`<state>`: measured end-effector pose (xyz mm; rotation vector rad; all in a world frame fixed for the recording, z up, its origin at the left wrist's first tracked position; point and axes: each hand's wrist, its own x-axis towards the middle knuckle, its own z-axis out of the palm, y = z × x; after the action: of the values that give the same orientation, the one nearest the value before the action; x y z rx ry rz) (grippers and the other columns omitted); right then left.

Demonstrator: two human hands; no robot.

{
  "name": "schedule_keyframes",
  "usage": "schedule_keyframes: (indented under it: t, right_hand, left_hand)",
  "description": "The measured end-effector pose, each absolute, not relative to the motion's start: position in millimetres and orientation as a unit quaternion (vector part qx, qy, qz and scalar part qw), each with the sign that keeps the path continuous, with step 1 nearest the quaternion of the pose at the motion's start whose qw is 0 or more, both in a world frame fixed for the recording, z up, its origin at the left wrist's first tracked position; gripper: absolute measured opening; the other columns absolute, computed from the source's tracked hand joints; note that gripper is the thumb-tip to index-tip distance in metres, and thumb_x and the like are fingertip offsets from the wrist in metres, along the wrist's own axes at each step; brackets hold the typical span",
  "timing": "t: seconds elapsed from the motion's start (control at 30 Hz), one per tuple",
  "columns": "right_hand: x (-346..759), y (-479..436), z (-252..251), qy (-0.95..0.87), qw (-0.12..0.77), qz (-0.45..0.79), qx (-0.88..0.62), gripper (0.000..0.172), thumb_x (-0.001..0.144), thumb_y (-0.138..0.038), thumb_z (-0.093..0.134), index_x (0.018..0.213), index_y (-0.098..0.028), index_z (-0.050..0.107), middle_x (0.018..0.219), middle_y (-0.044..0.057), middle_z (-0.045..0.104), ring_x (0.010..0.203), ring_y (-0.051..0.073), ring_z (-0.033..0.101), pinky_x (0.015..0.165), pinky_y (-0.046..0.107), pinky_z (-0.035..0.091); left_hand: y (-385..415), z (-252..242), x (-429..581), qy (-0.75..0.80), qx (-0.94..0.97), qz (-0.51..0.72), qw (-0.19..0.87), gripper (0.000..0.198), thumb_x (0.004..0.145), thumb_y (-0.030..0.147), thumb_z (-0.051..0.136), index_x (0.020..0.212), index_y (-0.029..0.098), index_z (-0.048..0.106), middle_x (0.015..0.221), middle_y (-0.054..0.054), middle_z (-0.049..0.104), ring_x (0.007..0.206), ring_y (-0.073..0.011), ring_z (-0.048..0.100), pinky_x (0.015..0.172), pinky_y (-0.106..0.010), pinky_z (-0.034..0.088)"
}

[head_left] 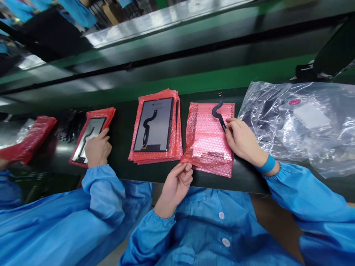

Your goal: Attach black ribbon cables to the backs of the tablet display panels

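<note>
A pink bubble-wrap bag (213, 138) lies flat in front of me, with a flat panel faintly visible through it. My left hand (177, 183) pinches the bag's lower left corner. A black curved flex cable (217, 111) lies over the bag's upper part, and the thumb and fingers of my right hand (242, 140) are closed on its lower end near the bag's right edge. Left of the bag, a grey display panel (159, 127) with its own black cable rests on a stack of pink bubble bags (134, 147).
A large clear plastic bag (288, 136) spreads over the right side of the dark table (119, 136). At left, a co-worker's hand (98, 147) touches another panel on a pink bag (109, 114). More pink wrap (41, 136) lies farther left. A metal ledge (166, 24) runs behind.
</note>
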<state>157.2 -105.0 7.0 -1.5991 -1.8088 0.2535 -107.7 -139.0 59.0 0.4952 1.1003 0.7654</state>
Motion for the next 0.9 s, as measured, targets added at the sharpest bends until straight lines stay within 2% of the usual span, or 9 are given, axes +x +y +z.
schedule_keyframes:
  t: [0.17,0.33,0.43,0.53,0.63,0.77,0.9]
  right_hand:
    - [157,-105,13,-0.68,0.358,0.109,-0.631,0.011,0.102,-0.022,0.043,0.099,-0.023,0.054,0.118,0.018,0.067,0.111,0.034,0.064,0.098,0.052,0.053]
    - [156,-105,18,-0.678,0.354,0.109,-0.635,0.013,0.103,-0.023,0.04,0.099,-0.022,0.052,0.116,0.018,0.067,0.107,0.033,0.065,0.095,0.05,0.054]
    - [156,-105,18,-0.677,0.351,0.112,-0.637,0.011,0.103,-0.022,0.041,0.1,-0.023,0.052,0.117,0.018,0.066,0.109,0.034,0.065,0.095,0.05,0.054]
    - [156,-105,18,-0.676,0.35,0.112,-0.639,0.01,0.102,-0.021,0.043,0.099,-0.023,0.052,0.117,0.017,0.067,0.107,0.034,0.065,0.094,0.051,0.054]
    - [156,-105,18,-0.675,0.351,0.11,-0.639,0.01,0.102,-0.021,0.043,0.098,-0.023,0.052,0.115,0.017,0.067,0.105,0.034,0.065,0.092,0.05,0.054]
    - [156,-104,19,-0.67,0.358,0.102,-0.643,0.01,0.102,-0.021,0.043,0.098,-0.024,0.052,0.111,0.015,0.066,0.102,0.032,0.065,0.091,0.048,0.054]
    - [156,-105,19,-0.671,0.36,0.094,-0.641,0.011,0.102,-0.022,0.042,0.096,-0.025,0.051,0.107,0.015,0.066,0.099,0.032,0.065,0.09,0.048,0.054]
  left_hand:
    - [-144,60,-89,0.487,0.235,0.324,0.776,0.034,0.083,0.027,0.074,0.073,0.021,0.042,0.065,0.006,0.043,0.044,-0.0036,0.035,0.043,-0.017,0.034]
    - [-158,44,-71,0.5,0.287,0.355,0.736,0.046,0.078,0.054,0.083,0.081,0.021,0.049,0.065,0.006,0.055,0.043,-0.0064,0.043,0.043,-0.021,0.034]
    - [-163,37,-72,0.515,0.329,0.377,0.696,0.046,0.082,0.062,0.076,0.086,0.02,0.056,0.067,0.002,0.06,0.049,-0.0092,0.051,0.047,-0.023,0.037]
    - [-166,35,-78,0.524,0.389,0.374,0.659,0.036,0.088,0.055,0.067,0.085,0.02,0.06,0.068,-0.001,0.062,0.056,-0.0131,0.055,0.051,-0.026,0.04]
    - [-166,35,-83,0.53,0.419,0.384,0.629,0.028,0.086,0.045,0.065,0.075,0.02,0.06,0.063,0.0,0.058,0.056,-0.0127,0.05,0.054,-0.027,0.04]
    - [-161,35,-83,0.547,0.447,0.393,0.589,0.037,0.089,0.047,0.068,0.066,0.02,0.059,0.06,0.0,0.058,0.057,-0.0123,0.05,0.056,-0.026,0.041]
    - [-155,31,-81,0.566,0.449,0.37,0.585,0.041,0.092,0.053,0.069,0.07,0.019,0.063,0.059,-0.001,0.062,0.054,-0.013,0.054,0.055,-0.026,0.043]
